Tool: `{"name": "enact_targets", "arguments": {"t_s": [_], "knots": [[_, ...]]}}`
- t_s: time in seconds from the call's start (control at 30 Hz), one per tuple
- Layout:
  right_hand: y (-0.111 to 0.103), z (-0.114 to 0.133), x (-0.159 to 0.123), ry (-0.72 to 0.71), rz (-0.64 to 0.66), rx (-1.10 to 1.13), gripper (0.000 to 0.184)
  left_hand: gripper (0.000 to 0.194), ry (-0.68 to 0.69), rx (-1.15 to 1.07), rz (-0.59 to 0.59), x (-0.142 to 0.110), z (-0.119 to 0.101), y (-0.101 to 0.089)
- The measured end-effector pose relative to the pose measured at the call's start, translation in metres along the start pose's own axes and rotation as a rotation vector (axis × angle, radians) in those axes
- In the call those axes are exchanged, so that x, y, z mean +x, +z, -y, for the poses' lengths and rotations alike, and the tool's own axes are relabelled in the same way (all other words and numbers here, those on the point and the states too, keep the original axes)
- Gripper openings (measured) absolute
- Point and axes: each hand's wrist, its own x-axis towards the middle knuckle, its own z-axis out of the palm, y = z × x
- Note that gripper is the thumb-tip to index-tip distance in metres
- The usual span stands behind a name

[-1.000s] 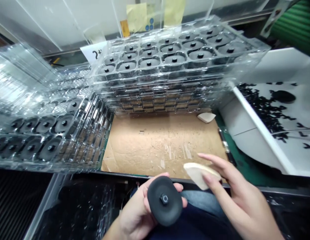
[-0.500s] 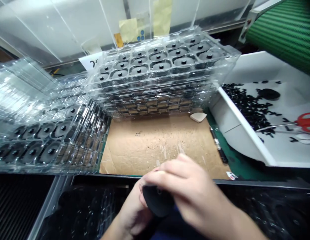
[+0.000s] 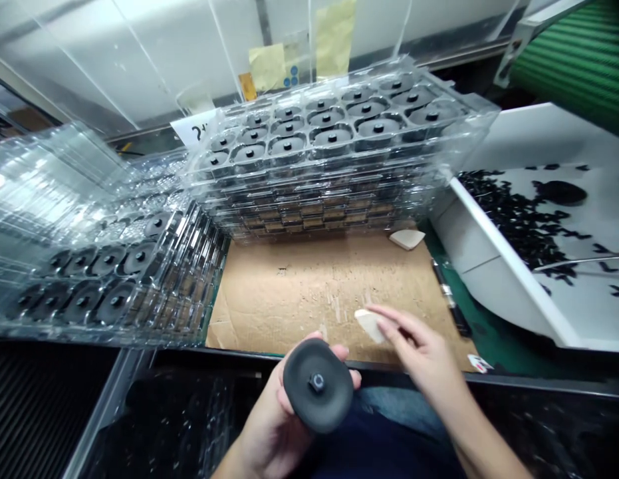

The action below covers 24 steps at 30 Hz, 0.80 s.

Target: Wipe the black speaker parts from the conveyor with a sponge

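Note:
In my left hand [image 3: 276, 422] rests a black rounded-square part [image 3: 334, 392] with a short stub at its centre, its dished face up and my fingers curled round its edge. My right hand [image 3: 421, 346], apart from it to the right, pinches a cream wedge-shaped pad [image 3: 370, 324], perhaps a sponge, between thumb and fingers. Below that pad lies a worn sheet of cardboard [image 3: 269, 299]. A similar cream wedge [image 3: 407, 239] sits at the cardboard's far right corner.
Stacked clear trays [image 3: 309, 179] of black parts stand behind the cardboard, with more trays [image 3: 114, 266] at left. A white bin [image 3: 503, 266] at right holds small black pieces [image 3: 518, 226]. A black marker [image 3: 453, 306] lies beside it. A green ribbed roller [image 3: 573, 60] fills the upper right.
My right hand has moved away from the black part to the right, and the cream pad in it now shows. The black part has turned face up in my left hand.

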Motion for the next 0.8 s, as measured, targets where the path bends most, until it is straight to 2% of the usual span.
{"name": "enact_targets", "arguments": {"t_s": [0.1,0.17,0.23,0.3,0.33,0.37,0.43,0.47,0.53,0.6,0.7,0.8], "knots": [[0.011,-0.022,-0.013,-0.013,0.079,-0.037,0.026,0.051,-0.044,-0.035,-0.052,0.000,0.001,-0.005],[0.008,-0.018,-0.014,-0.009,0.086,-0.055,0.026,0.051,-0.068,-0.037,-0.095,-0.001,0.001,-0.005],[-0.003,0.003,-0.012,-0.001,0.055,-0.056,0.026,0.053,-0.070,-0.031,-0.123,-0.001,0.000,-0.002],[-0.016,0.038,-0.010,-0.077,-0.009,-0.046,0.024,0.055,-0.063,-0.026,-0.142,-0.001,0.001,0.003],[-0.021,0.057,-0.009,-0.194,-0.045,-0.047,0.022,0.054,-0.063,-0.017,-0.145,-0.001,0.002,0.005],[-0.024,0.075,-0.009,-0.386,-0.066,-0.037,0.023,0.053,-0.067,0.003,-0.146,0.000,0.002,0.007],[-0.025,0.102,-0.008,-0.682,0.068,-0.031,0.026,0.047,-0.072,0.068,-0.162,0.000,0.003,0.009],[-0.025,0.110,-0.007,-0.737,0.142,-0.057,0.027,0.045,-0.066,0.098,-0.183,-0.001,0.004,0.008],[-0.025,0.117,-0.004,-0.674,0.214,-0.167,0.030,0.044,-0.033,0.124,-0.244,-0.002,0.004,0.005],[-0.023,0.118,-0.002,-0.619,0.218,-0.268,0.031,0.050,-0.005,0.093,-0.257,-0.004,0.004,0.002],[-0.014,0.120,-0.006,-0.731,0.127,-0.163,0.029,0.053,0.019,0.082,-0.134,-0.002,0.001,0.001],[-0.003,0.121,-0.021,-0.665,-0.011,-0.132,0.028,0.050,0.141,0.113,-0.080,0.003,-0.003,-0.003]]}}
